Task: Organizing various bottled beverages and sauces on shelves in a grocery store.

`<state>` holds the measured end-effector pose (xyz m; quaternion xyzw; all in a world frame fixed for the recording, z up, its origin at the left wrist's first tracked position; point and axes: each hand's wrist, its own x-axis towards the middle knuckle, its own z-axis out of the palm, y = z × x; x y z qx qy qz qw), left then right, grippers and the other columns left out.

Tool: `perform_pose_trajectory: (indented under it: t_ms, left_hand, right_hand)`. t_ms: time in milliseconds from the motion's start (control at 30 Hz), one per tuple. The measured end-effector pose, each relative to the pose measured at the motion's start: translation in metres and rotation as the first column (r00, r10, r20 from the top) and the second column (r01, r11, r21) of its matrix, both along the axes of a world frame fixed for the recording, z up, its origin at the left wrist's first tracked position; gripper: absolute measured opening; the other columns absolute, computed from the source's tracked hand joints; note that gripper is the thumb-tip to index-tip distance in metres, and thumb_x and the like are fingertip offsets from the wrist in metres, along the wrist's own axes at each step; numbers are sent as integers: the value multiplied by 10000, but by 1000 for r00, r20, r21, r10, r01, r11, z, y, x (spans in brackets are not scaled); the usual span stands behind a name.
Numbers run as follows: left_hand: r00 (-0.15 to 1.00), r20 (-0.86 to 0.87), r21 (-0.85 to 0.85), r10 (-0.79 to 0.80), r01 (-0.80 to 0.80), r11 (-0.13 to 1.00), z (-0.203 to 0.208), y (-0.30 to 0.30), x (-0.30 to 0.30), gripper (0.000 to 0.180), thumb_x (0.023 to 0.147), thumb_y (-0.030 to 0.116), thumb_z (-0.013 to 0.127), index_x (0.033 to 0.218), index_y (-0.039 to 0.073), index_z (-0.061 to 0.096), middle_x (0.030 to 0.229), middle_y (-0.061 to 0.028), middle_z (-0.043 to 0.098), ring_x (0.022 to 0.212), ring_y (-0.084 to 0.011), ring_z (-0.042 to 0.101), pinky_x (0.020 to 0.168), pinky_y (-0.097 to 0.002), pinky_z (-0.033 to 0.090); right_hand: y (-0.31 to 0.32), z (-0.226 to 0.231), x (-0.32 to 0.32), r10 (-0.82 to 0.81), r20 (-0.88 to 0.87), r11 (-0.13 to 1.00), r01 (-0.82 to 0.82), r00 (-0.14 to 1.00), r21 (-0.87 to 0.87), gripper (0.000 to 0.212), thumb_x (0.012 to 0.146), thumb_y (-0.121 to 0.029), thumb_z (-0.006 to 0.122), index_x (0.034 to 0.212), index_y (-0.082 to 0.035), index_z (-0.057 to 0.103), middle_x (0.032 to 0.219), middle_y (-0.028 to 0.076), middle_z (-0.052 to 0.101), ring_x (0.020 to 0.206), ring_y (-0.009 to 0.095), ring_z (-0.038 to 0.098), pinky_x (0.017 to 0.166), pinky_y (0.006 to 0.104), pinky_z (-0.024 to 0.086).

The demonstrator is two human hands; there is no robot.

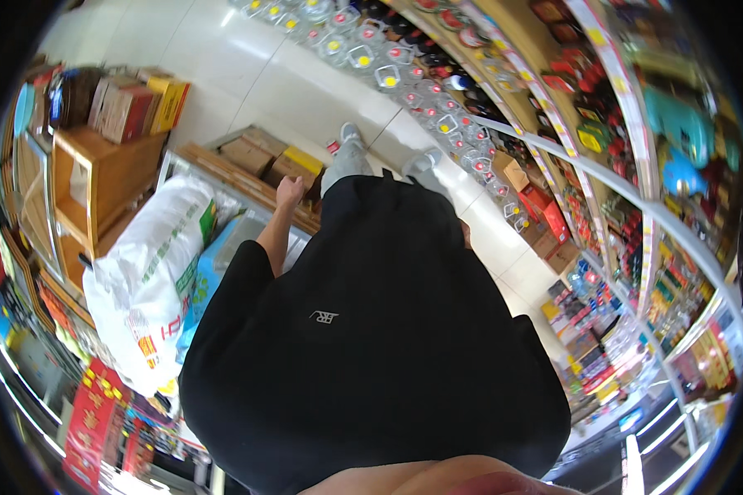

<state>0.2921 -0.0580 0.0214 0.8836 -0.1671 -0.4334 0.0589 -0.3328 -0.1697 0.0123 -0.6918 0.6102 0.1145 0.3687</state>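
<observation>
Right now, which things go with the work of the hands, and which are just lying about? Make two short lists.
With the hands:
Left hand; touch unclear
Cardboard boxes, nearest it
Right hand, can't be made out

Just lying about:
White sack
Wooden stand
Clear bottles

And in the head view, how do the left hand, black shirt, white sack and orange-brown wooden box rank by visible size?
1. Black shirt
2. White sack
3. Wooden box
4. Left hand
The shirt's nearness to the camera enlarges it.
</observation>
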Motion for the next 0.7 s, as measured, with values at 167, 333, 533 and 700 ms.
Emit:
perform_pose_trajectory:
  t_ms: [167,333,533,700]
  left_hand:
    - [949,-132,-83,285,-297,951,-31,60,10,520,902,431,622,1142,-22,714,1146,-243,719,1121,-383,675,992,-440,509]
    - [844,-215,-94,491,-519,850,-45,83,-15,509,892,424,625,1137,-10,731,1121,-238,730,1111,-365,686,990,-427,510]
    - [810,-272,-80,520,-557,826,-18,41,3,485,886,402,645,1121,-12,737,1085,-211,746,1056,-318,709,936,-404,527]
    - [695,-304,-182,652,-714,676,0,11,64,457,900,357,675,1084,-61,696,858,-112,719,691,-177,672,674,-325,550]
  right_hand:
    - [-61,27,75,27,220,995,-48,975,90,429,978,-430,565,1152,-77,736,1120,141,743,1064,299,693,926,392,524]
    - [-165,103,228,-287,104,925,247,952,287,374,978,-367,604,1162,-57,702,1068,140,741,916,261,727,781,376,554]
    - [-246,111,328,-538,121,806,467,834,364,353,971,-292,629,1200,-26,657,1039,132,720,791,201,727,691,309,560]
    - [-289,82,406,-388,96,840,309,917,446,375,964,-291,636,1198,2,657,1011,130,717,798,202,725,690,298,567]
